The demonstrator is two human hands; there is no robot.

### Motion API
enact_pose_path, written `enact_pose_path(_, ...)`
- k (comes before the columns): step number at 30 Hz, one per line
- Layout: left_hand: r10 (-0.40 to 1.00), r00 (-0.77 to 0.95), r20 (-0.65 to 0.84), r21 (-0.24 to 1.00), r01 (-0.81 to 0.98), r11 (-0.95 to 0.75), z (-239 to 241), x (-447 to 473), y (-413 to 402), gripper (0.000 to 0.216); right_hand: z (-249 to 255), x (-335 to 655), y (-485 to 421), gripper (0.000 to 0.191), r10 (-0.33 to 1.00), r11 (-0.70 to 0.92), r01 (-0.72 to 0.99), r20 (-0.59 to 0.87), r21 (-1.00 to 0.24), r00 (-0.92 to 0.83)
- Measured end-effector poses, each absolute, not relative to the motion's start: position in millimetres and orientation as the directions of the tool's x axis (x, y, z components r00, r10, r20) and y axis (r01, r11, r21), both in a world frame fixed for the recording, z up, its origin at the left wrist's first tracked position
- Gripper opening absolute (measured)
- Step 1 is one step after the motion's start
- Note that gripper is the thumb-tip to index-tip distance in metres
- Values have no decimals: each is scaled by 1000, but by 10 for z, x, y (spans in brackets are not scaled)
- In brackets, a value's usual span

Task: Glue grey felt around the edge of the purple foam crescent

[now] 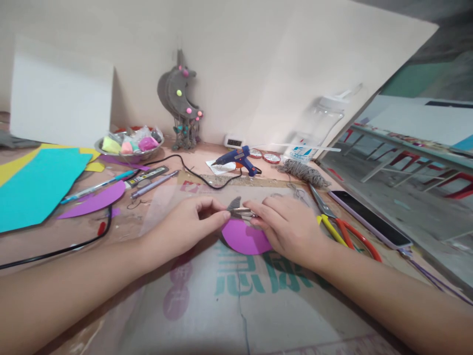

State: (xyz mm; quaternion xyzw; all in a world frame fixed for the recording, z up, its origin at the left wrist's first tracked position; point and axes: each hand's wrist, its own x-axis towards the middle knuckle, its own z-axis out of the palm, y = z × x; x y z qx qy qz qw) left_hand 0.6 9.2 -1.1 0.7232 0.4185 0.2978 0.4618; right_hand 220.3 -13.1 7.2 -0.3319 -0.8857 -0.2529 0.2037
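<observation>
My left hand (197,215) is closed in a pinch, thumb and forefinger meeting at a small dark grey piece (234,202). Opposite it, my right hand (290,227) has its fingers bent around a slim, shiny metal tool (246,212) that points at the left fingertips. Its exact kind is too small to make out. Just below both hands lies a rounded purple paper piece (246,238), partly covered by my right fingers. Everything rests over a printed cardboard sheet (207,310).
Behind the hands sit a blue glue gun (238,159) with a black cord, grey yarn (305,172) and a clear bottle (318,123). Scissors (342,229) and a phone (369,217) lie right. Left are turquoise paper (40,190), pens (155,184) and a metal bowl (129,151) of coloured clay.
</observation>
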Motion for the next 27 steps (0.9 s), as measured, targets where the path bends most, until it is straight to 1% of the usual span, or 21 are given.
enact_pose_path(8, 883, 466, 49, 907, 349, -234, -1, 5, 83, 20, 69, 2198, -125, 28, 522, 639, 704, 497, 310, -693)
enact_pose_path(15, 880, 472, 45, 910, 344, -231, -1, 3, 81, 20, 74, 2217, -125, 28, 528, 648, 701, 490, 296, -694)
enact_pose_path(21, 880, 473, 39, 912, 344, -225, -2, 4, 76, 20, 62, 2211, -124, 28, 510, 643, 691, 488, 331, -708)
enact_pose_path(27, 881, 471, 49, 910, 342, -233, 6, 1, 71, 20, 29, 2197, -118, 29, 561, 641, 736, 522, 218, -643)
